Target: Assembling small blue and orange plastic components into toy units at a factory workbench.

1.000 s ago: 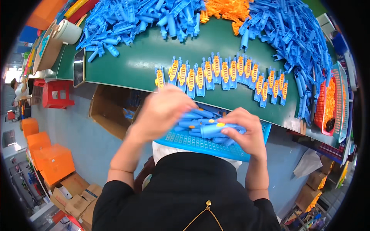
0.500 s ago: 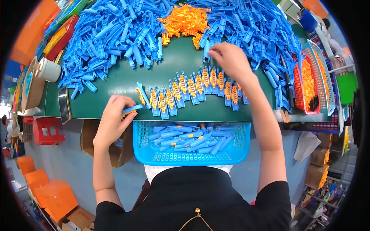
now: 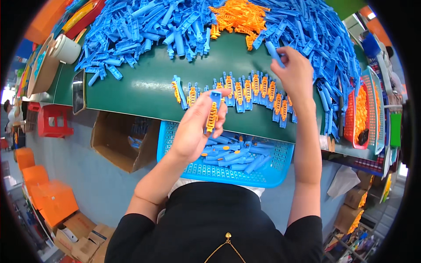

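My left hand (image 3: 193, 131) is closed round a blue plastic shell with an orange ladder-like insert (image 3: 212, 115), tilted upright above the table's front edge. My right hand (image 3: 296, 72) pinches a smooth blue plastic cover (image 3: 273, 53) above the green table, close to the heaps. Between and beyond my hands stands a staggered row of blue shells with orange inserts (image 3: 239, 93); my left hand hides part of it. At the row's left end, one orange insert leans beside a blue piece (image 3: 179, 91).
Behind lie a large heap of blue parts (image 3: 131, 35) and an orange heap (image 3: 239, 17). Below the table edge, a blue basket (image 3: 228, 175) holds several closed blue pieces. A phone (image 3: 79, 91) and white cup (image 3: 66, 49) are left; a red basket (image 3: 351, 114) is right.
My left hand has moved right with the shell and turned it upright. My right hand has lifted the blue cover off the table. The whole view has shifted.
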The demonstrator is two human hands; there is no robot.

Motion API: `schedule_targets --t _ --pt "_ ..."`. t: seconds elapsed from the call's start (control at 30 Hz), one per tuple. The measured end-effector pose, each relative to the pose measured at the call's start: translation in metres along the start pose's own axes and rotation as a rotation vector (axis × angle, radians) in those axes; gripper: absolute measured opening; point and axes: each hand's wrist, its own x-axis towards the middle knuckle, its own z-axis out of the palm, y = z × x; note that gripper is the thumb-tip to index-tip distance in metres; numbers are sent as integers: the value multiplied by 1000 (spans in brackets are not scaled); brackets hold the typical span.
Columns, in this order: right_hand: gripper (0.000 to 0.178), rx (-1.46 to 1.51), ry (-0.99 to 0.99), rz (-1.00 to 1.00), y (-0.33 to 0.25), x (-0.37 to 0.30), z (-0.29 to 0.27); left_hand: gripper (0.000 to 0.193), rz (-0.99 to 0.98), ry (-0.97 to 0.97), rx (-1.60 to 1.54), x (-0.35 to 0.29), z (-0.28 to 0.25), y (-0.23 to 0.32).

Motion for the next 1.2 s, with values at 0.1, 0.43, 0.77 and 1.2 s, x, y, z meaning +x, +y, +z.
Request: schedule_targets --t 0.1,0.43,0.77,1.2 --pt "31 745 -178 144 -36 -43 -34 34 6 -33 -206 0 3 -4" --pt "31 1287 -164 221 -79 -121 -32 32 317 142 297 -1 10 -30" --pt "28 1194 -173 148 -79 -126 -22 33 330 122 259 -1 13 -26" --pt "32 1282 -231 207 -87 -122 -33 30 211 -31 -71 4 -3 -29"
